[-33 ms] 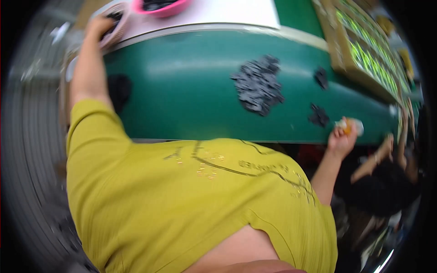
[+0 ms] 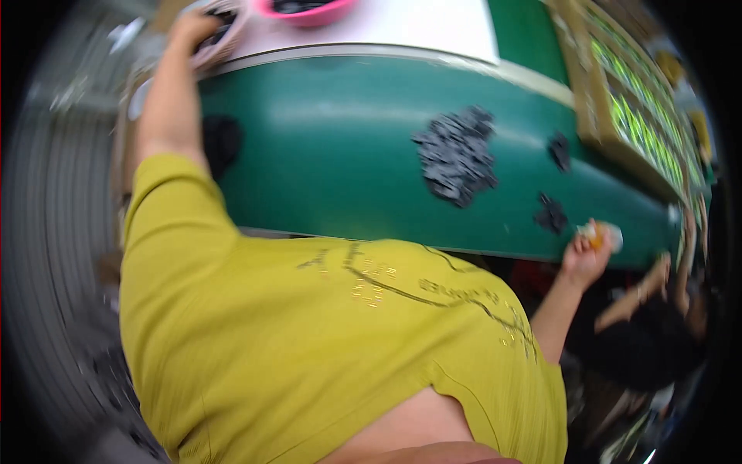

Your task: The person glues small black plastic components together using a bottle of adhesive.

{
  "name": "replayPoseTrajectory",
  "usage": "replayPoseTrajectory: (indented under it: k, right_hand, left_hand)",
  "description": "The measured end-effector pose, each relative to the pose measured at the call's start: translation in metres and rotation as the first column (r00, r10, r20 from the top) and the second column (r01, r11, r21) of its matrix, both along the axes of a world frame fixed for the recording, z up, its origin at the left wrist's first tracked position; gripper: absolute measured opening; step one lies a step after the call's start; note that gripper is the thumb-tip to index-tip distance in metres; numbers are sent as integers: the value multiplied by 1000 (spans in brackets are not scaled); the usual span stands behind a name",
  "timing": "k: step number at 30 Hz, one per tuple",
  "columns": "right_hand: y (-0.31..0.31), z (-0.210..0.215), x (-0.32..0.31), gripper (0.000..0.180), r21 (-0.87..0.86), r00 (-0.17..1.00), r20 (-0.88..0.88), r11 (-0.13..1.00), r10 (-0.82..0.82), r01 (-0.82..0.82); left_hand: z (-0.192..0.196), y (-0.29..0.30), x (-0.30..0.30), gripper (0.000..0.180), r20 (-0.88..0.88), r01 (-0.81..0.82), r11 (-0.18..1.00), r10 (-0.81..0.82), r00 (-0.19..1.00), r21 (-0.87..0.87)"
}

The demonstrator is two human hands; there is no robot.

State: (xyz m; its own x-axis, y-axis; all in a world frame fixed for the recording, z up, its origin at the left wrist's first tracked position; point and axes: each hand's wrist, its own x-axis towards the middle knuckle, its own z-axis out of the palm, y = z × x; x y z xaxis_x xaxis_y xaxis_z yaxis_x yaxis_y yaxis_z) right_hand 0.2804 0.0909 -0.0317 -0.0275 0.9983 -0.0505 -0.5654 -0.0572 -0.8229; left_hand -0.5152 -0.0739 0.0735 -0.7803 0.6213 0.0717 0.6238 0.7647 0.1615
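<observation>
At the far left, my left hand (image 2: 193,29) reaches over the rim of a pale pink basket (image 2: 238,39). Its fingers are blurred against the black pieces (image 2: 226,17) inside, so their grip cannot be made out. My right hand (image 2: 585,261) is at the near right edge of the green table. Its curled fingers hold a small, whitish, see-through object with an orange part (image 2: 598,238); blur hides its exact kind. Left of that hand lies a small cluster of dark grey pieces (image 2: 551,214), with another small cluster (image 2: 559,151) farther back. A larger pile of flat grey pieces (image 2: 456,158) lies mid-table.
A bright pink bowl (image 2: 309,14) of black pieces stands on a white board (image 2: 417,31) at the back. Along the right is a cardboard box (image 2: 591,100) with green-and-white contents. Another person's arm (image 2: 638,290) shows at far right. A black item (image 2: 222,145) lies by my left arm.
The whole scene has shifted slightly right and down in the picture. My left hand is still at the basket, and my right hand still holds the whitish and orange object.
</observation>
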Motion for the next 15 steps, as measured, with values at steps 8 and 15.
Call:
replayPoseTrajectory:
  k: [8, 15]
  right_hand:
    - [-5, 10, -3, 23, 56, 997, 54, 997, -55, 52]
    - [3, 8, -7, 21, 43, 1000, -2, 999, 26, -26]
  left_hand:
    - [47, -10, 86, 34, 243, -81, 756, -105, 964, 649]
    - [14, -16, 180, 37, 383, 96, 752, -436, 814, 652]
